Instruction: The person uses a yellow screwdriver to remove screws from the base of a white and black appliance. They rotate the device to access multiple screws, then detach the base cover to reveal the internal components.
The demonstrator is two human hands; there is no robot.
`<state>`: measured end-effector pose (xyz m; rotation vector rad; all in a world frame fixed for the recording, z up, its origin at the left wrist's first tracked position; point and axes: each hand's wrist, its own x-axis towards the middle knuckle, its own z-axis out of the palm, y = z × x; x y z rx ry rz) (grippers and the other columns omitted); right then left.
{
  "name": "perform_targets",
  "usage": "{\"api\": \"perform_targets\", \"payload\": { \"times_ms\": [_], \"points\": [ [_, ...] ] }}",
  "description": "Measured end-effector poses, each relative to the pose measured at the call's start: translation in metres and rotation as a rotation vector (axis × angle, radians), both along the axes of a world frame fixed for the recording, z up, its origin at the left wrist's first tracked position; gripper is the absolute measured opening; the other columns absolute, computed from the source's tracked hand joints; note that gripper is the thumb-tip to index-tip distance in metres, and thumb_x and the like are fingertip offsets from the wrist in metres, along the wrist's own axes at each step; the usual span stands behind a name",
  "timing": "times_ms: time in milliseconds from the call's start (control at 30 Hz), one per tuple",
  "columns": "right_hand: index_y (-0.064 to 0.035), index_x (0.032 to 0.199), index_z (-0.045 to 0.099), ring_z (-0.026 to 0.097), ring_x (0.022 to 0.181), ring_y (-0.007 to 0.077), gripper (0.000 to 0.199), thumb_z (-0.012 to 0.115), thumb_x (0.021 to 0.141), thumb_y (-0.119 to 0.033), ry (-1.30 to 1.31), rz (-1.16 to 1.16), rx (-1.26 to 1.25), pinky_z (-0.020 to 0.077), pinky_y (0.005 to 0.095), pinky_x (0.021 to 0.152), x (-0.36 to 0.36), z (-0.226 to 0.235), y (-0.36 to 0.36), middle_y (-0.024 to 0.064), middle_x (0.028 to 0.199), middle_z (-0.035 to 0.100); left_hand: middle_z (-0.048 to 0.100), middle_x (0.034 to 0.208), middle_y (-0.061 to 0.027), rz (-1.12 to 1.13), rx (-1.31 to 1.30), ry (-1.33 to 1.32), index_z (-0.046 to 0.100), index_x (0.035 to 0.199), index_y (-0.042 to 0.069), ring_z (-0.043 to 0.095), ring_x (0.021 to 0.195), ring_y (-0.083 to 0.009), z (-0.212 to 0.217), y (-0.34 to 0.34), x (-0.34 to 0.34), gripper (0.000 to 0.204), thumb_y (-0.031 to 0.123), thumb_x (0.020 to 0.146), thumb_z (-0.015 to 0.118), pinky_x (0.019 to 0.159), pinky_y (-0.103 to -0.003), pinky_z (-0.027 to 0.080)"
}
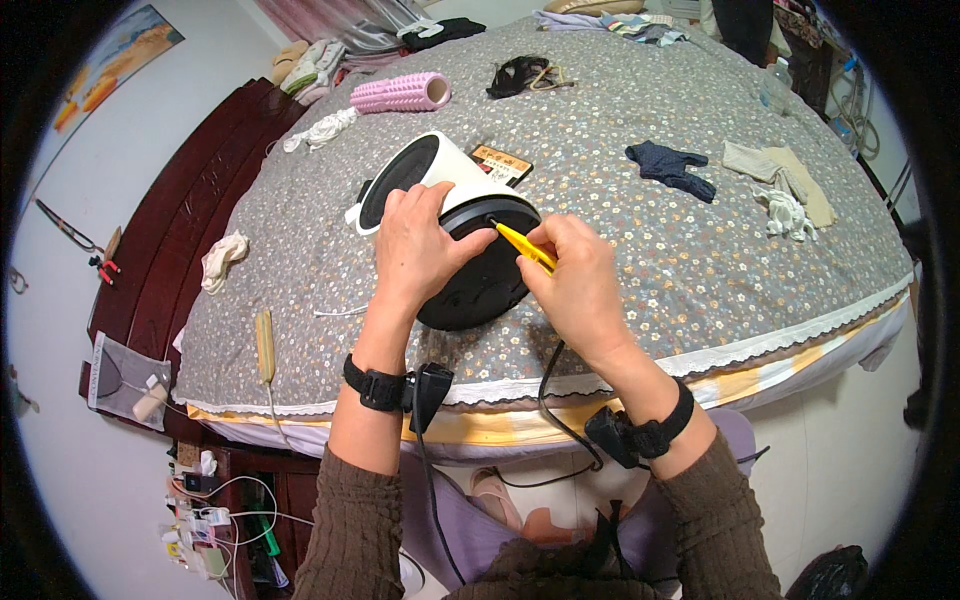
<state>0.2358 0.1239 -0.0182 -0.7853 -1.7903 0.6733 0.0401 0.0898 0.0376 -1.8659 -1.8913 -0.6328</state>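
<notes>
A white round appliance [468, 185], perhaps a small electric cooker, lies tipped on its side on the bed. Its round black base [478, 285] faces me. My left hand [410, 245] grips it from the left, fingers over the white body and thumb on the rim of the base. Between the thumb and fingers of my right hand [578, 285] is a slim yellow screwdriver [522, 247]. Its metal tip meets the base near its upper rim, beside my left thumb. Whether it sits in a screw is too small to tell. A dark box with an orange label [500, 160] lies behind the appliance.
The bed's flowered grey cover [640, 280] bears a pink foam roller [402, 92], a dark blue garment [672, 168], beige cloths [785, 175] and a yellow stick-like thing with a cord [265, 345]. Cables hang from both wrist straps. A cluttered nightstand [240, 480] stands at lower left.
</notes>
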Motion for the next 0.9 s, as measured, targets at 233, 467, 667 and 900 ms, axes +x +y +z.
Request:
{"api": "perform_targets", "payload": {
  "times_ms": [233,467,667,900],
  "points": [
    [-0.0038,0.094,0.065,0.069,0.065,0.0343,0.02,0.078,0.085,-0.015,-0.244,-0.133,0.214,0.0544,0.0461,0.06,0.002,0.003,0.0,0.014,0.087,0.068,0.07,0.105,-0.0112,0.014,-0.01,-0.008,0.071,0.119,0.003,0.06,0.1,-0.0309,-0.001,0.0,0.0,0.067,0.041,0.067,0.091,0.087,-0.043,0.054],
    [-0.0022,0.108,0.064,0.045,0.049,0.0042,0.02,0.07,0.099,-0.019,0.598,0.691,-1.278,0.0353,0.0227,0.048,0.008,-0.002,0.016,0.0034,0.077,0.063,0.069,0.104,-0.0115,0.008,0.018,0.045,0.071,0.119,0.002,0.06,0.098,-0.0312,-0.003,0.001,-0.002,0.067,0.04,0.067,0.091,0.087,-0.043,0.053],
    [-0.0062,0.11,0.06,0.043,0.049,0.005,0.02,0.063,0.105,-0.025,0.887,0.773,-1.534,0.0334,0.0226,0.046,0.005,-0.002,0.016,0.0061,0.08,0.063,0.07,0.106,-0.0112,-0.004,0.03,0.052,0.07,0.12,0.002,0.061,0.098,-0.0314,0.0,0.0,-0.001,0.07,0.041,0.066,0.092,0.087,-0.044,0.052],
    [-0.0103,0.117,0.063,0.056,0.062,0.011,0.03,0.061,0.106,-0.038,0.845,0.661,-1.478,0.0393,0.0209,0.046,0.005,0.007,0.02,0.0093,0.091,0.067,0.07,0.11,-0.0048,-0.224,0.2,0.251,0.072,0.119,0.015,0.062,0.11,-0.0261,0.013,0.0,0.017,0.057,0.033,0.067,0.09,0.096,-0.042,0.047]
  ]
}}
